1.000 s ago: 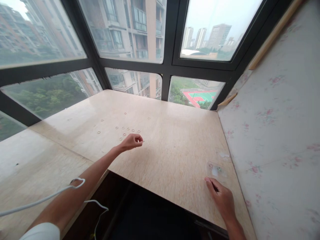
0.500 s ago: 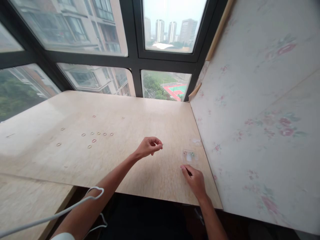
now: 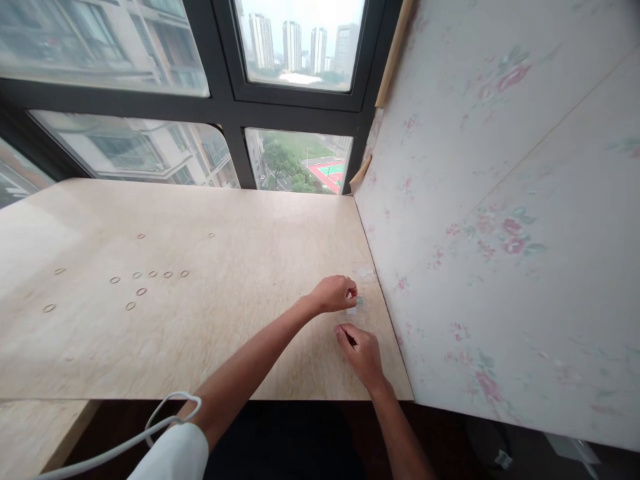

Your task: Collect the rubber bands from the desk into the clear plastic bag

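Note:
My left hand (image 3: pixel 336 293) is over a small clear plastic box (image 3: pixel 366 311), its thumb and fingertips pinched together at the box's left part. Whatever sits between those fingertips is hidden. Green ring-like pieces (image 3: pixel 359 301) show in the box beside the fingers. Just in front of the box, my right hand (image 3: pixel 361 350) rests with its fingers curled in and thumb pressed to them; I cannot make out anything in it. Several thin rings, among them a red ring (image 3: pixel 142 292) and a yellowish ring (image 3: pixel 131 306), lie spread over the left of the tabletop.
The pale wood-grain tabletop (image 3: pixel 260 267) meets a flowered wall (image 3: pixel 450 200) at right and dark-framed windows (image 3: pixel 295 110) behind. A clear lid-like piece (image 3: pixel 365 273) lies past the box. A white cable (image 3: pixel 115 443) loops by my left forearm.
My left hand has moved right, from over the tabletop to the clear box. The view has swung to the right. My right hand stays in front of the box.

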A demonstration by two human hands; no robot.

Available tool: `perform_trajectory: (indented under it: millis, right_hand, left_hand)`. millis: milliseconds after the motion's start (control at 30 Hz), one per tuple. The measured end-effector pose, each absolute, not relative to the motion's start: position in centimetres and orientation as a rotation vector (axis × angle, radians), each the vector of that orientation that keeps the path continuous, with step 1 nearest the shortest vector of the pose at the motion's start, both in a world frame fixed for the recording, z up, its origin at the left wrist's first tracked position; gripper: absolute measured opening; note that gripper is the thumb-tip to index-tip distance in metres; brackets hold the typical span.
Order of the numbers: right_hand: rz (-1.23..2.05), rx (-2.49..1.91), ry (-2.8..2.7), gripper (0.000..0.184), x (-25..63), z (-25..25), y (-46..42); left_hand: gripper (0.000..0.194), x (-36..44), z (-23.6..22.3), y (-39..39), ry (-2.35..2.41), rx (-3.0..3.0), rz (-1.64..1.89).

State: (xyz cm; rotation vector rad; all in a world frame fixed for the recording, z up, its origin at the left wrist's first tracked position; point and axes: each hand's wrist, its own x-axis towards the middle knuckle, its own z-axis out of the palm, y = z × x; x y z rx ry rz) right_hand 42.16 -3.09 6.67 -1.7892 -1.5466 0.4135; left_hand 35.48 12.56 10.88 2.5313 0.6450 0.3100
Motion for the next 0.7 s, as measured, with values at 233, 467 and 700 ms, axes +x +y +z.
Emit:
perform_trajectory:
  millis: [233, 467, 700]
  right_hand:
    - [0.439, -1.778, -1.535, 0.037, 42.2, 6.9, -3.1]
    - [0.457, -1.769, -1.524, 0.039, 42.3, 6.8, -3.1]
    - [0.466, -1.754, -1.496, 0.038, 42.4, 6.6, -3.1]
  left_hand:
    - [0.013, 37.3, 10.8, 13.2, 0.560, 2.670, 0.080]
    - [0.016, 37.1, 11.8, 13.6, 0.554, 2.655, 0.094]
    - [0.015, 32.5, 11.8, 13.8, 0.751, 2.443, 0.342]
